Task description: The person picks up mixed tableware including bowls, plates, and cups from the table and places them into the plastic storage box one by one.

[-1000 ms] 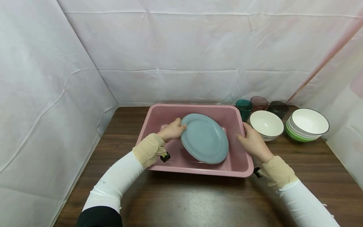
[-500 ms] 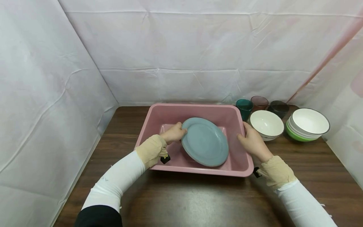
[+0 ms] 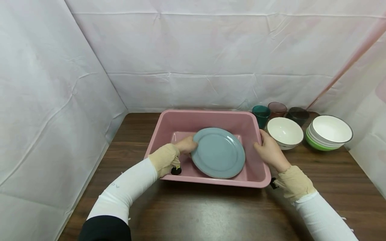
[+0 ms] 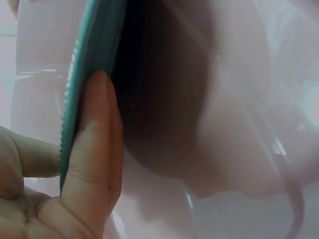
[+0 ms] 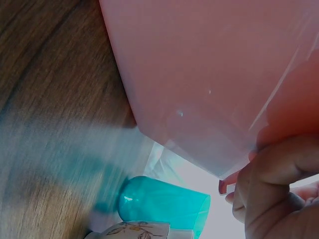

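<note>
Round blue-grey ridged-rim plate (image 3: 218, 154) inside rectangular pink plastic basin (image 3: 211, 181), by the bench's (image 3: 196, 214) back edge.
Left hand (image 3: 186, 145): fingers pinching the plate's left rim. Right hand (image 3: 270, 151): fingers gripping the basin's right rim.

A white bowl (image 3: 284, 132) with a dark rim sits on the brown wooden table (image 3: 196, 214). Just to the right of the bowl is a stack of bowls (image 3: 328, 134), with a white one on top and bright green at the bottom. Behind the bowl are three see-through cups: a teal cup (image 3: 261, 116) to its left, a pinky-purple cup (image 3: 276, 110) in the middle, and a dark cup (image 3: 297, 116) to its right. Way behind the bowl hangs a wrinkly white sheet (image 3: 193, 60).
</note>
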### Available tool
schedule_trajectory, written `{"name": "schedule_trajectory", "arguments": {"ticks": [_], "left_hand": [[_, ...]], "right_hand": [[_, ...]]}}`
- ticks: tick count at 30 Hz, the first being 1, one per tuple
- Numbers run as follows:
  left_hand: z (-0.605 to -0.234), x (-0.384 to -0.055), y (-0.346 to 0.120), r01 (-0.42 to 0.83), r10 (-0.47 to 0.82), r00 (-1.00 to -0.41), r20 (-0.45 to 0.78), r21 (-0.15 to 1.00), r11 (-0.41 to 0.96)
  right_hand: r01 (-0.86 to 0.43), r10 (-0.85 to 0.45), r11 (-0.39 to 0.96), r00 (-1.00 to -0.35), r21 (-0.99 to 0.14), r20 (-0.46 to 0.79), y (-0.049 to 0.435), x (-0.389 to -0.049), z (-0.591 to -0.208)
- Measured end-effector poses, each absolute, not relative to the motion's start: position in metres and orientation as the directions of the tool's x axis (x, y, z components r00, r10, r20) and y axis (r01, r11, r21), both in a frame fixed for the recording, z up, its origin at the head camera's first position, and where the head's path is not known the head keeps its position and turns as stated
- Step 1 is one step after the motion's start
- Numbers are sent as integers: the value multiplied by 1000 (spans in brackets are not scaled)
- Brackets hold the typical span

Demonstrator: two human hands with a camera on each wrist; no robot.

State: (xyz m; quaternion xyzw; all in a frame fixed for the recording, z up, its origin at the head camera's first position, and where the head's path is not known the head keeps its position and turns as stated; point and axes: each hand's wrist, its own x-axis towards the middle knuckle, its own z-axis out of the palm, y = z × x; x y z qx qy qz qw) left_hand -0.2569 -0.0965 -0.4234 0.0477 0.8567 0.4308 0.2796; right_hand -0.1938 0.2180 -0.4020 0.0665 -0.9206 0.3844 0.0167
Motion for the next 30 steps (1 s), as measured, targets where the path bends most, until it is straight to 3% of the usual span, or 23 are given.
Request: {"name": "schedule_trajectory", "arguments": {"ticks": [8, 15, 22, 30], "left_hand": [[-430, -258, -97, -129, 274, -842, -464, 667, 733], [-433, -258, -98, -205, 264, -801, -537, 660, 723], [-436, -260, -98, -165, 298, -782, -547, 642, 748], [-422, -256, -97, -17, 219, -850, -479, 441, 897]], "right_hand": [[-134, -107, 694, -991, -708, 83, 218, -194, -403], [-138, -104, 686, -990, -715, 92, 218, -194, -406], [-136, -103, 674, -991, -726, 91, 219, -194, -407], [-152, -108, 676, -988, -721, 108, 219, -195, -406]]}}
